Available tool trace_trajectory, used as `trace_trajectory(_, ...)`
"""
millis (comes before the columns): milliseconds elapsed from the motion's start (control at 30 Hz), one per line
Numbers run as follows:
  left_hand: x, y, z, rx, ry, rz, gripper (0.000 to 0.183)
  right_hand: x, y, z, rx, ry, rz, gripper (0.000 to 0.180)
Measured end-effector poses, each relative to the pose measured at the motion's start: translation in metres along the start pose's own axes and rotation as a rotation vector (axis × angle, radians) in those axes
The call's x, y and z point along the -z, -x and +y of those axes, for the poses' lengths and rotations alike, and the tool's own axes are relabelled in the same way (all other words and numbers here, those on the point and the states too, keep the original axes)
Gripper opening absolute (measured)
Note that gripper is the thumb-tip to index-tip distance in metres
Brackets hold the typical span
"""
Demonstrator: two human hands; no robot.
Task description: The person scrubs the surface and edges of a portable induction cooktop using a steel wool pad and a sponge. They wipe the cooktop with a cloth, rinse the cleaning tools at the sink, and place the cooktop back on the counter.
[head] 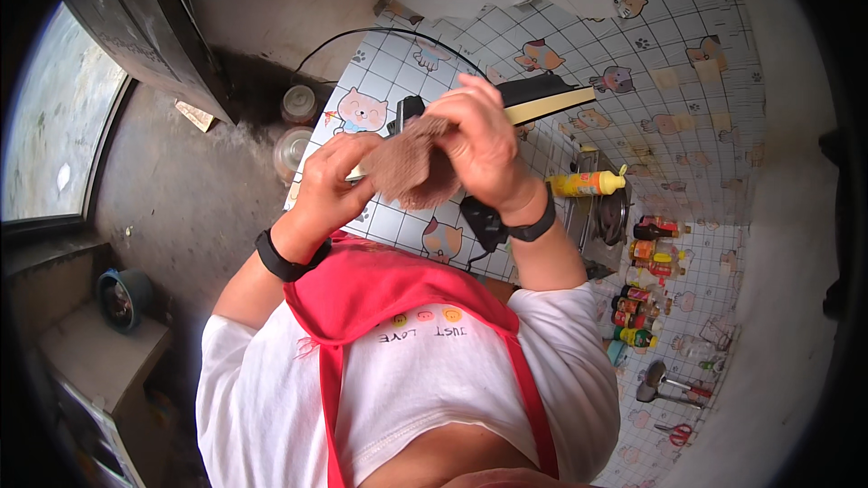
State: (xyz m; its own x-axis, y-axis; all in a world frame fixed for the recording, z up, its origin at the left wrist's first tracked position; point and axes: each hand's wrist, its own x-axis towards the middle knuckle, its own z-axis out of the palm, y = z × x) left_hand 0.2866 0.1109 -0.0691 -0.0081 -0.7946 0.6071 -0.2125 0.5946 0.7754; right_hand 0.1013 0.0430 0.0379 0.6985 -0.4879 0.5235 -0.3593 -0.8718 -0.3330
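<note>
A brown textured cloth [407,166] hangs bunched and folded between my two hands, above the patterned counter. My left hand [336,173] pinches its left edge between thumb and fingers. At the cloth's upper right, my right hand [478,139] grips it, fingers bent over the fabric. Behind my right hand is a flat black and cream object [542,100], partly hidden. A black part [407,110] shows just beyond the cloth, and another black piece [485,224] lies below my right wrist. Whether these belong together I cannot tell.
A black cord [393,30] arcs across the far side. Glass jars [291,149] stand left of the counter [441,240]. To the right are a yellow bottle [586,183], a gas stove [614,217], several condiment bottles [651,268], ladles [654,379] and red-handled scissors [678,434].
</note>
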Motion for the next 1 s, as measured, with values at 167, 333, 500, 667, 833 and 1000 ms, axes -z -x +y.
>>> trace_trajectory(167, 0.000, -0.001, 0.000, 0.010, -0.017, 0.022, 0.041, 0.055, 0.041, 0.087, -0.155, 0.367, 0.077, 0.017)
trace_trajectory(333, -0.002, -0.001, 0.004, -0.014, -0.001, -0.006, 0.041, 0.108, 0.112, 0.177, -0.372, 0.744, 0.405, 0.011)
trace_trajectory(500, 0.000, 0.002, 0.009, 0.002, -0.002, -0.061, 0.044, 0.101, 0.154, 0.205, -0.898, -0.300, 1.141, 0.014)
trace_trajectory(667, -0.001, -0.002, 0.004, -0.015, 0.004, -0.050, 0.044, 0.058, 0.144, 0.174, -0.731, -0.458, 1.178, 0.014)
trace_trajectory(833, 0.002, -0.005, -0.003, -0.029, -0.012, -0.026, 0.046, 0.014, 0.120, 0.122, -0.630, -0.373, 1.071, 0.019)
trace_trajectory(1000, 0.000, -0.005, -0.004, -0.069, 0.002, -0.018, 0.046, -0.006, 0.065, 0.059, -0.513, -0.234, 0.980, 0.023)
